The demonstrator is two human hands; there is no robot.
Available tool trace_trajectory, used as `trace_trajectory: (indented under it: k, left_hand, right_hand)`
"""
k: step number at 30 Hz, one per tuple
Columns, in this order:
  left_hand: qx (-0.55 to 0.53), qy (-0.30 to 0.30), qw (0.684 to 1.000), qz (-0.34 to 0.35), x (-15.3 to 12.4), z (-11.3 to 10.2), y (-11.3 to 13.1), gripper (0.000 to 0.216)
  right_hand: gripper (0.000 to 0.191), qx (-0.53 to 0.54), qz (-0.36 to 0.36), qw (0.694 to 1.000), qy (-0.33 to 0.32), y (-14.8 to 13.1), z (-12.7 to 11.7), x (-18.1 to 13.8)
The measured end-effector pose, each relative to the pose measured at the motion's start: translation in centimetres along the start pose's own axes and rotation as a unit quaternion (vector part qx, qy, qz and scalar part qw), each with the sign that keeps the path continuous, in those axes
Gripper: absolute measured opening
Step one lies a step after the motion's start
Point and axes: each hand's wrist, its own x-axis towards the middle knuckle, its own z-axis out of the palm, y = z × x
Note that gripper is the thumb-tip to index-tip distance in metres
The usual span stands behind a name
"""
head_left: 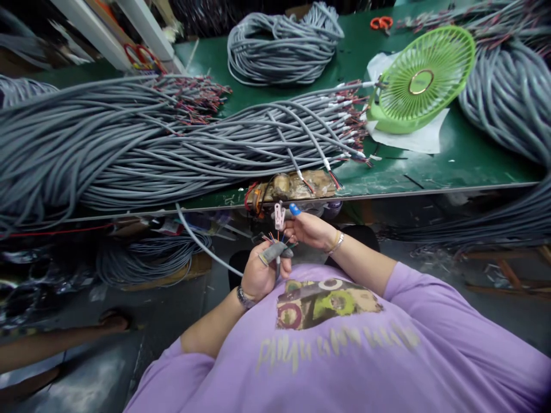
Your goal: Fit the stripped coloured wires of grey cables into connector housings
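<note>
My left hand is closed around the end of a grey cable, with a taped thumb pressing on it. Thin coloured wires fan out from the cable's stripped end. My right hand, with a blue cap on one fingertip, pinches a small white and pink connector right above those wires. Both hands sit close together just below the front edge of the green table.
Large bundles of grey cables with stripped ends cover the table's left and middle. A coil lies at the back, another heap at right. A green fan stands on white paper. Orange scissors lie far back.
</note>
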Motion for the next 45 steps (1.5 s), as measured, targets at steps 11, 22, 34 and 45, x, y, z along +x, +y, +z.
trace_trajectory:
  k: [11,22,34,45]
  left_hand:
    - [-0.014,0.016,1.0,-0.019,0.4,0.9,0.5,0.03]
    - [-0.027,0.02,0.999,-0.033,0.8,0.7,0.0,0.028]
    - [-0.007,0.028,0.999,-0.018,0.0,0.6,-0.2,0.033]
    - [-0.015,0.059,0.996,0.058,-0.1,1.1,-0.2,0.031]
  right_hand:
    - [0.06,-0.085,-0.157,0.977,0.114,1.1,1.8,1.1]
    - [0.048,0.108,-0.076,0.987,0.092,0.7,2.8,1.7]
    - [0.058,0.111,-0.012,0.993,0.024,0.9,1.6,0.9]
    - [0.039,0.031,-0.052,0.998,0.031,0.1,1.7,0.9]
